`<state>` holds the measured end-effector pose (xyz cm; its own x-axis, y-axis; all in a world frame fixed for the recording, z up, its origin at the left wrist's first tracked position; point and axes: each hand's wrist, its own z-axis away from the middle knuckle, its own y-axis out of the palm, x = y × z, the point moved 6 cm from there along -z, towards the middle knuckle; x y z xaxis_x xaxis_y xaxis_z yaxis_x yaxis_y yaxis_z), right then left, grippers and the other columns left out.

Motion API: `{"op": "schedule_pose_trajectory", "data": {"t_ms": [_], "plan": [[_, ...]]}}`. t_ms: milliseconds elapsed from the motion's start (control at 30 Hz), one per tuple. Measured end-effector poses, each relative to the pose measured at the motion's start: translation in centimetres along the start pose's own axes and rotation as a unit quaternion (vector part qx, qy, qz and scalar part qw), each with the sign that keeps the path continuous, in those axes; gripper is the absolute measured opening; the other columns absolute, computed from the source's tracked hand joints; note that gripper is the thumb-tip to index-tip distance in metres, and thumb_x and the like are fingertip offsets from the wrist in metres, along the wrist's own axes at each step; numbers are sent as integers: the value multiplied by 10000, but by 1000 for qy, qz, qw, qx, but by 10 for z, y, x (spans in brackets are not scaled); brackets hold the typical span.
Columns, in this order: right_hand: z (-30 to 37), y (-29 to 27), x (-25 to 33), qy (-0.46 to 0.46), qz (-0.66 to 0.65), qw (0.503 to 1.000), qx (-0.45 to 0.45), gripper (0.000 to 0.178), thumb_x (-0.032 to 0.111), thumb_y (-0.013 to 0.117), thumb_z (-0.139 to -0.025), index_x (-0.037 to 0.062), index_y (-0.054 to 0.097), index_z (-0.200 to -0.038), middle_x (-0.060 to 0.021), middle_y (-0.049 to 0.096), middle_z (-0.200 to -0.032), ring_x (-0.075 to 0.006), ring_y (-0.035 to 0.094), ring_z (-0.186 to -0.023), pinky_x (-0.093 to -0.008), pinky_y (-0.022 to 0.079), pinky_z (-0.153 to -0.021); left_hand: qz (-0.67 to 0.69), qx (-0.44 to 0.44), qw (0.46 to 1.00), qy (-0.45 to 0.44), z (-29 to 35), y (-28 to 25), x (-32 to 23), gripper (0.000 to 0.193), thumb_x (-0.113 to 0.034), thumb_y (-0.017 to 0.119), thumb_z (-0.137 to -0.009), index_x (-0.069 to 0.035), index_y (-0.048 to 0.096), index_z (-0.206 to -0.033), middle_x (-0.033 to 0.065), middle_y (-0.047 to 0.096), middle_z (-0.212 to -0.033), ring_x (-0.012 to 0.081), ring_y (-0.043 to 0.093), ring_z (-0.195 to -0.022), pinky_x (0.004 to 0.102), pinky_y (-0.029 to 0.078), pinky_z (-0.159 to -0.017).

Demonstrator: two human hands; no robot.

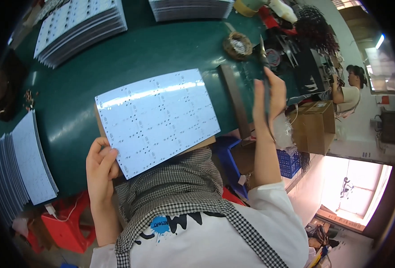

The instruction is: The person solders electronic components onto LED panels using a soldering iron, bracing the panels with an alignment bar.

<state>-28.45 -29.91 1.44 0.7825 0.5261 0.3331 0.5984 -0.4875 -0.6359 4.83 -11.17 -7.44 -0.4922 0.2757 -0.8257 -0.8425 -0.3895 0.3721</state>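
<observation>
White panel [162,123]: left edge gripped by fingers of left hand [101,167]. Right of panel: slim dark tool [263,54] held between fingers of right hand [274,98].

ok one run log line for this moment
left hand: holding white sheet by left edge | right hand: holding thin dark tool | green table: stacked white sheets
</observation>
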Motion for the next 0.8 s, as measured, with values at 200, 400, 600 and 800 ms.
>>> {"op": "schedule_pose_trajectory", "data": {"t_ms": [200, 400, 600, 800], "plan": [[2, 50, -6, 4, 84, 992, 99, 353, 85, 604, -853, 74, 581, -1205, -127, 620, -1118, -294, 599, -1033, -358, 471, -889, 7, -55, 994, 94, 20, -14, -17, 165, -28, 563, -875, -34, 496, -1025, 4, 589, -736, -3, 349, -490, 162, 224, -420], [44, 20, -3, 214, -110, 958, 154, 297, 151, 486, -969, 59, 555, -1242, -115, 664, -892, -141, 599, -759, -267, 485, -702, 162, -116, 963, 183, 73, -75, -38, 162, -56, 549, -906, -54, 499, -1060, -18, 535, -687, 14, 290, -420, 191, 215, -400], [64, 40, 46, 27, -153, 964, 217, 274, 4, 606, -847, 4, 547, -1115, -198, 607, -1170, -285, 584, -1053, -346, 442, -912, 184, -379, 844, 333, 142, -151, -39, 184, -79, 500, -932, -46, 478, -1111, -20, 491, -698, 33, 332, -464, 192, 251, -424], [85, 44, 66, -6, -145, 952, 268, 420, 10, 716, -734, 11, 527, -1108, -231, 541, -1288, -394, 512, -1151, -416, 395, -982, 212, -445, 783, 379, 145, -203, -23, 146, -58, 473, -947, -21, 459, -1088, 7, 488, -706, 49, 339, -449, 201, 255, -402]]}}
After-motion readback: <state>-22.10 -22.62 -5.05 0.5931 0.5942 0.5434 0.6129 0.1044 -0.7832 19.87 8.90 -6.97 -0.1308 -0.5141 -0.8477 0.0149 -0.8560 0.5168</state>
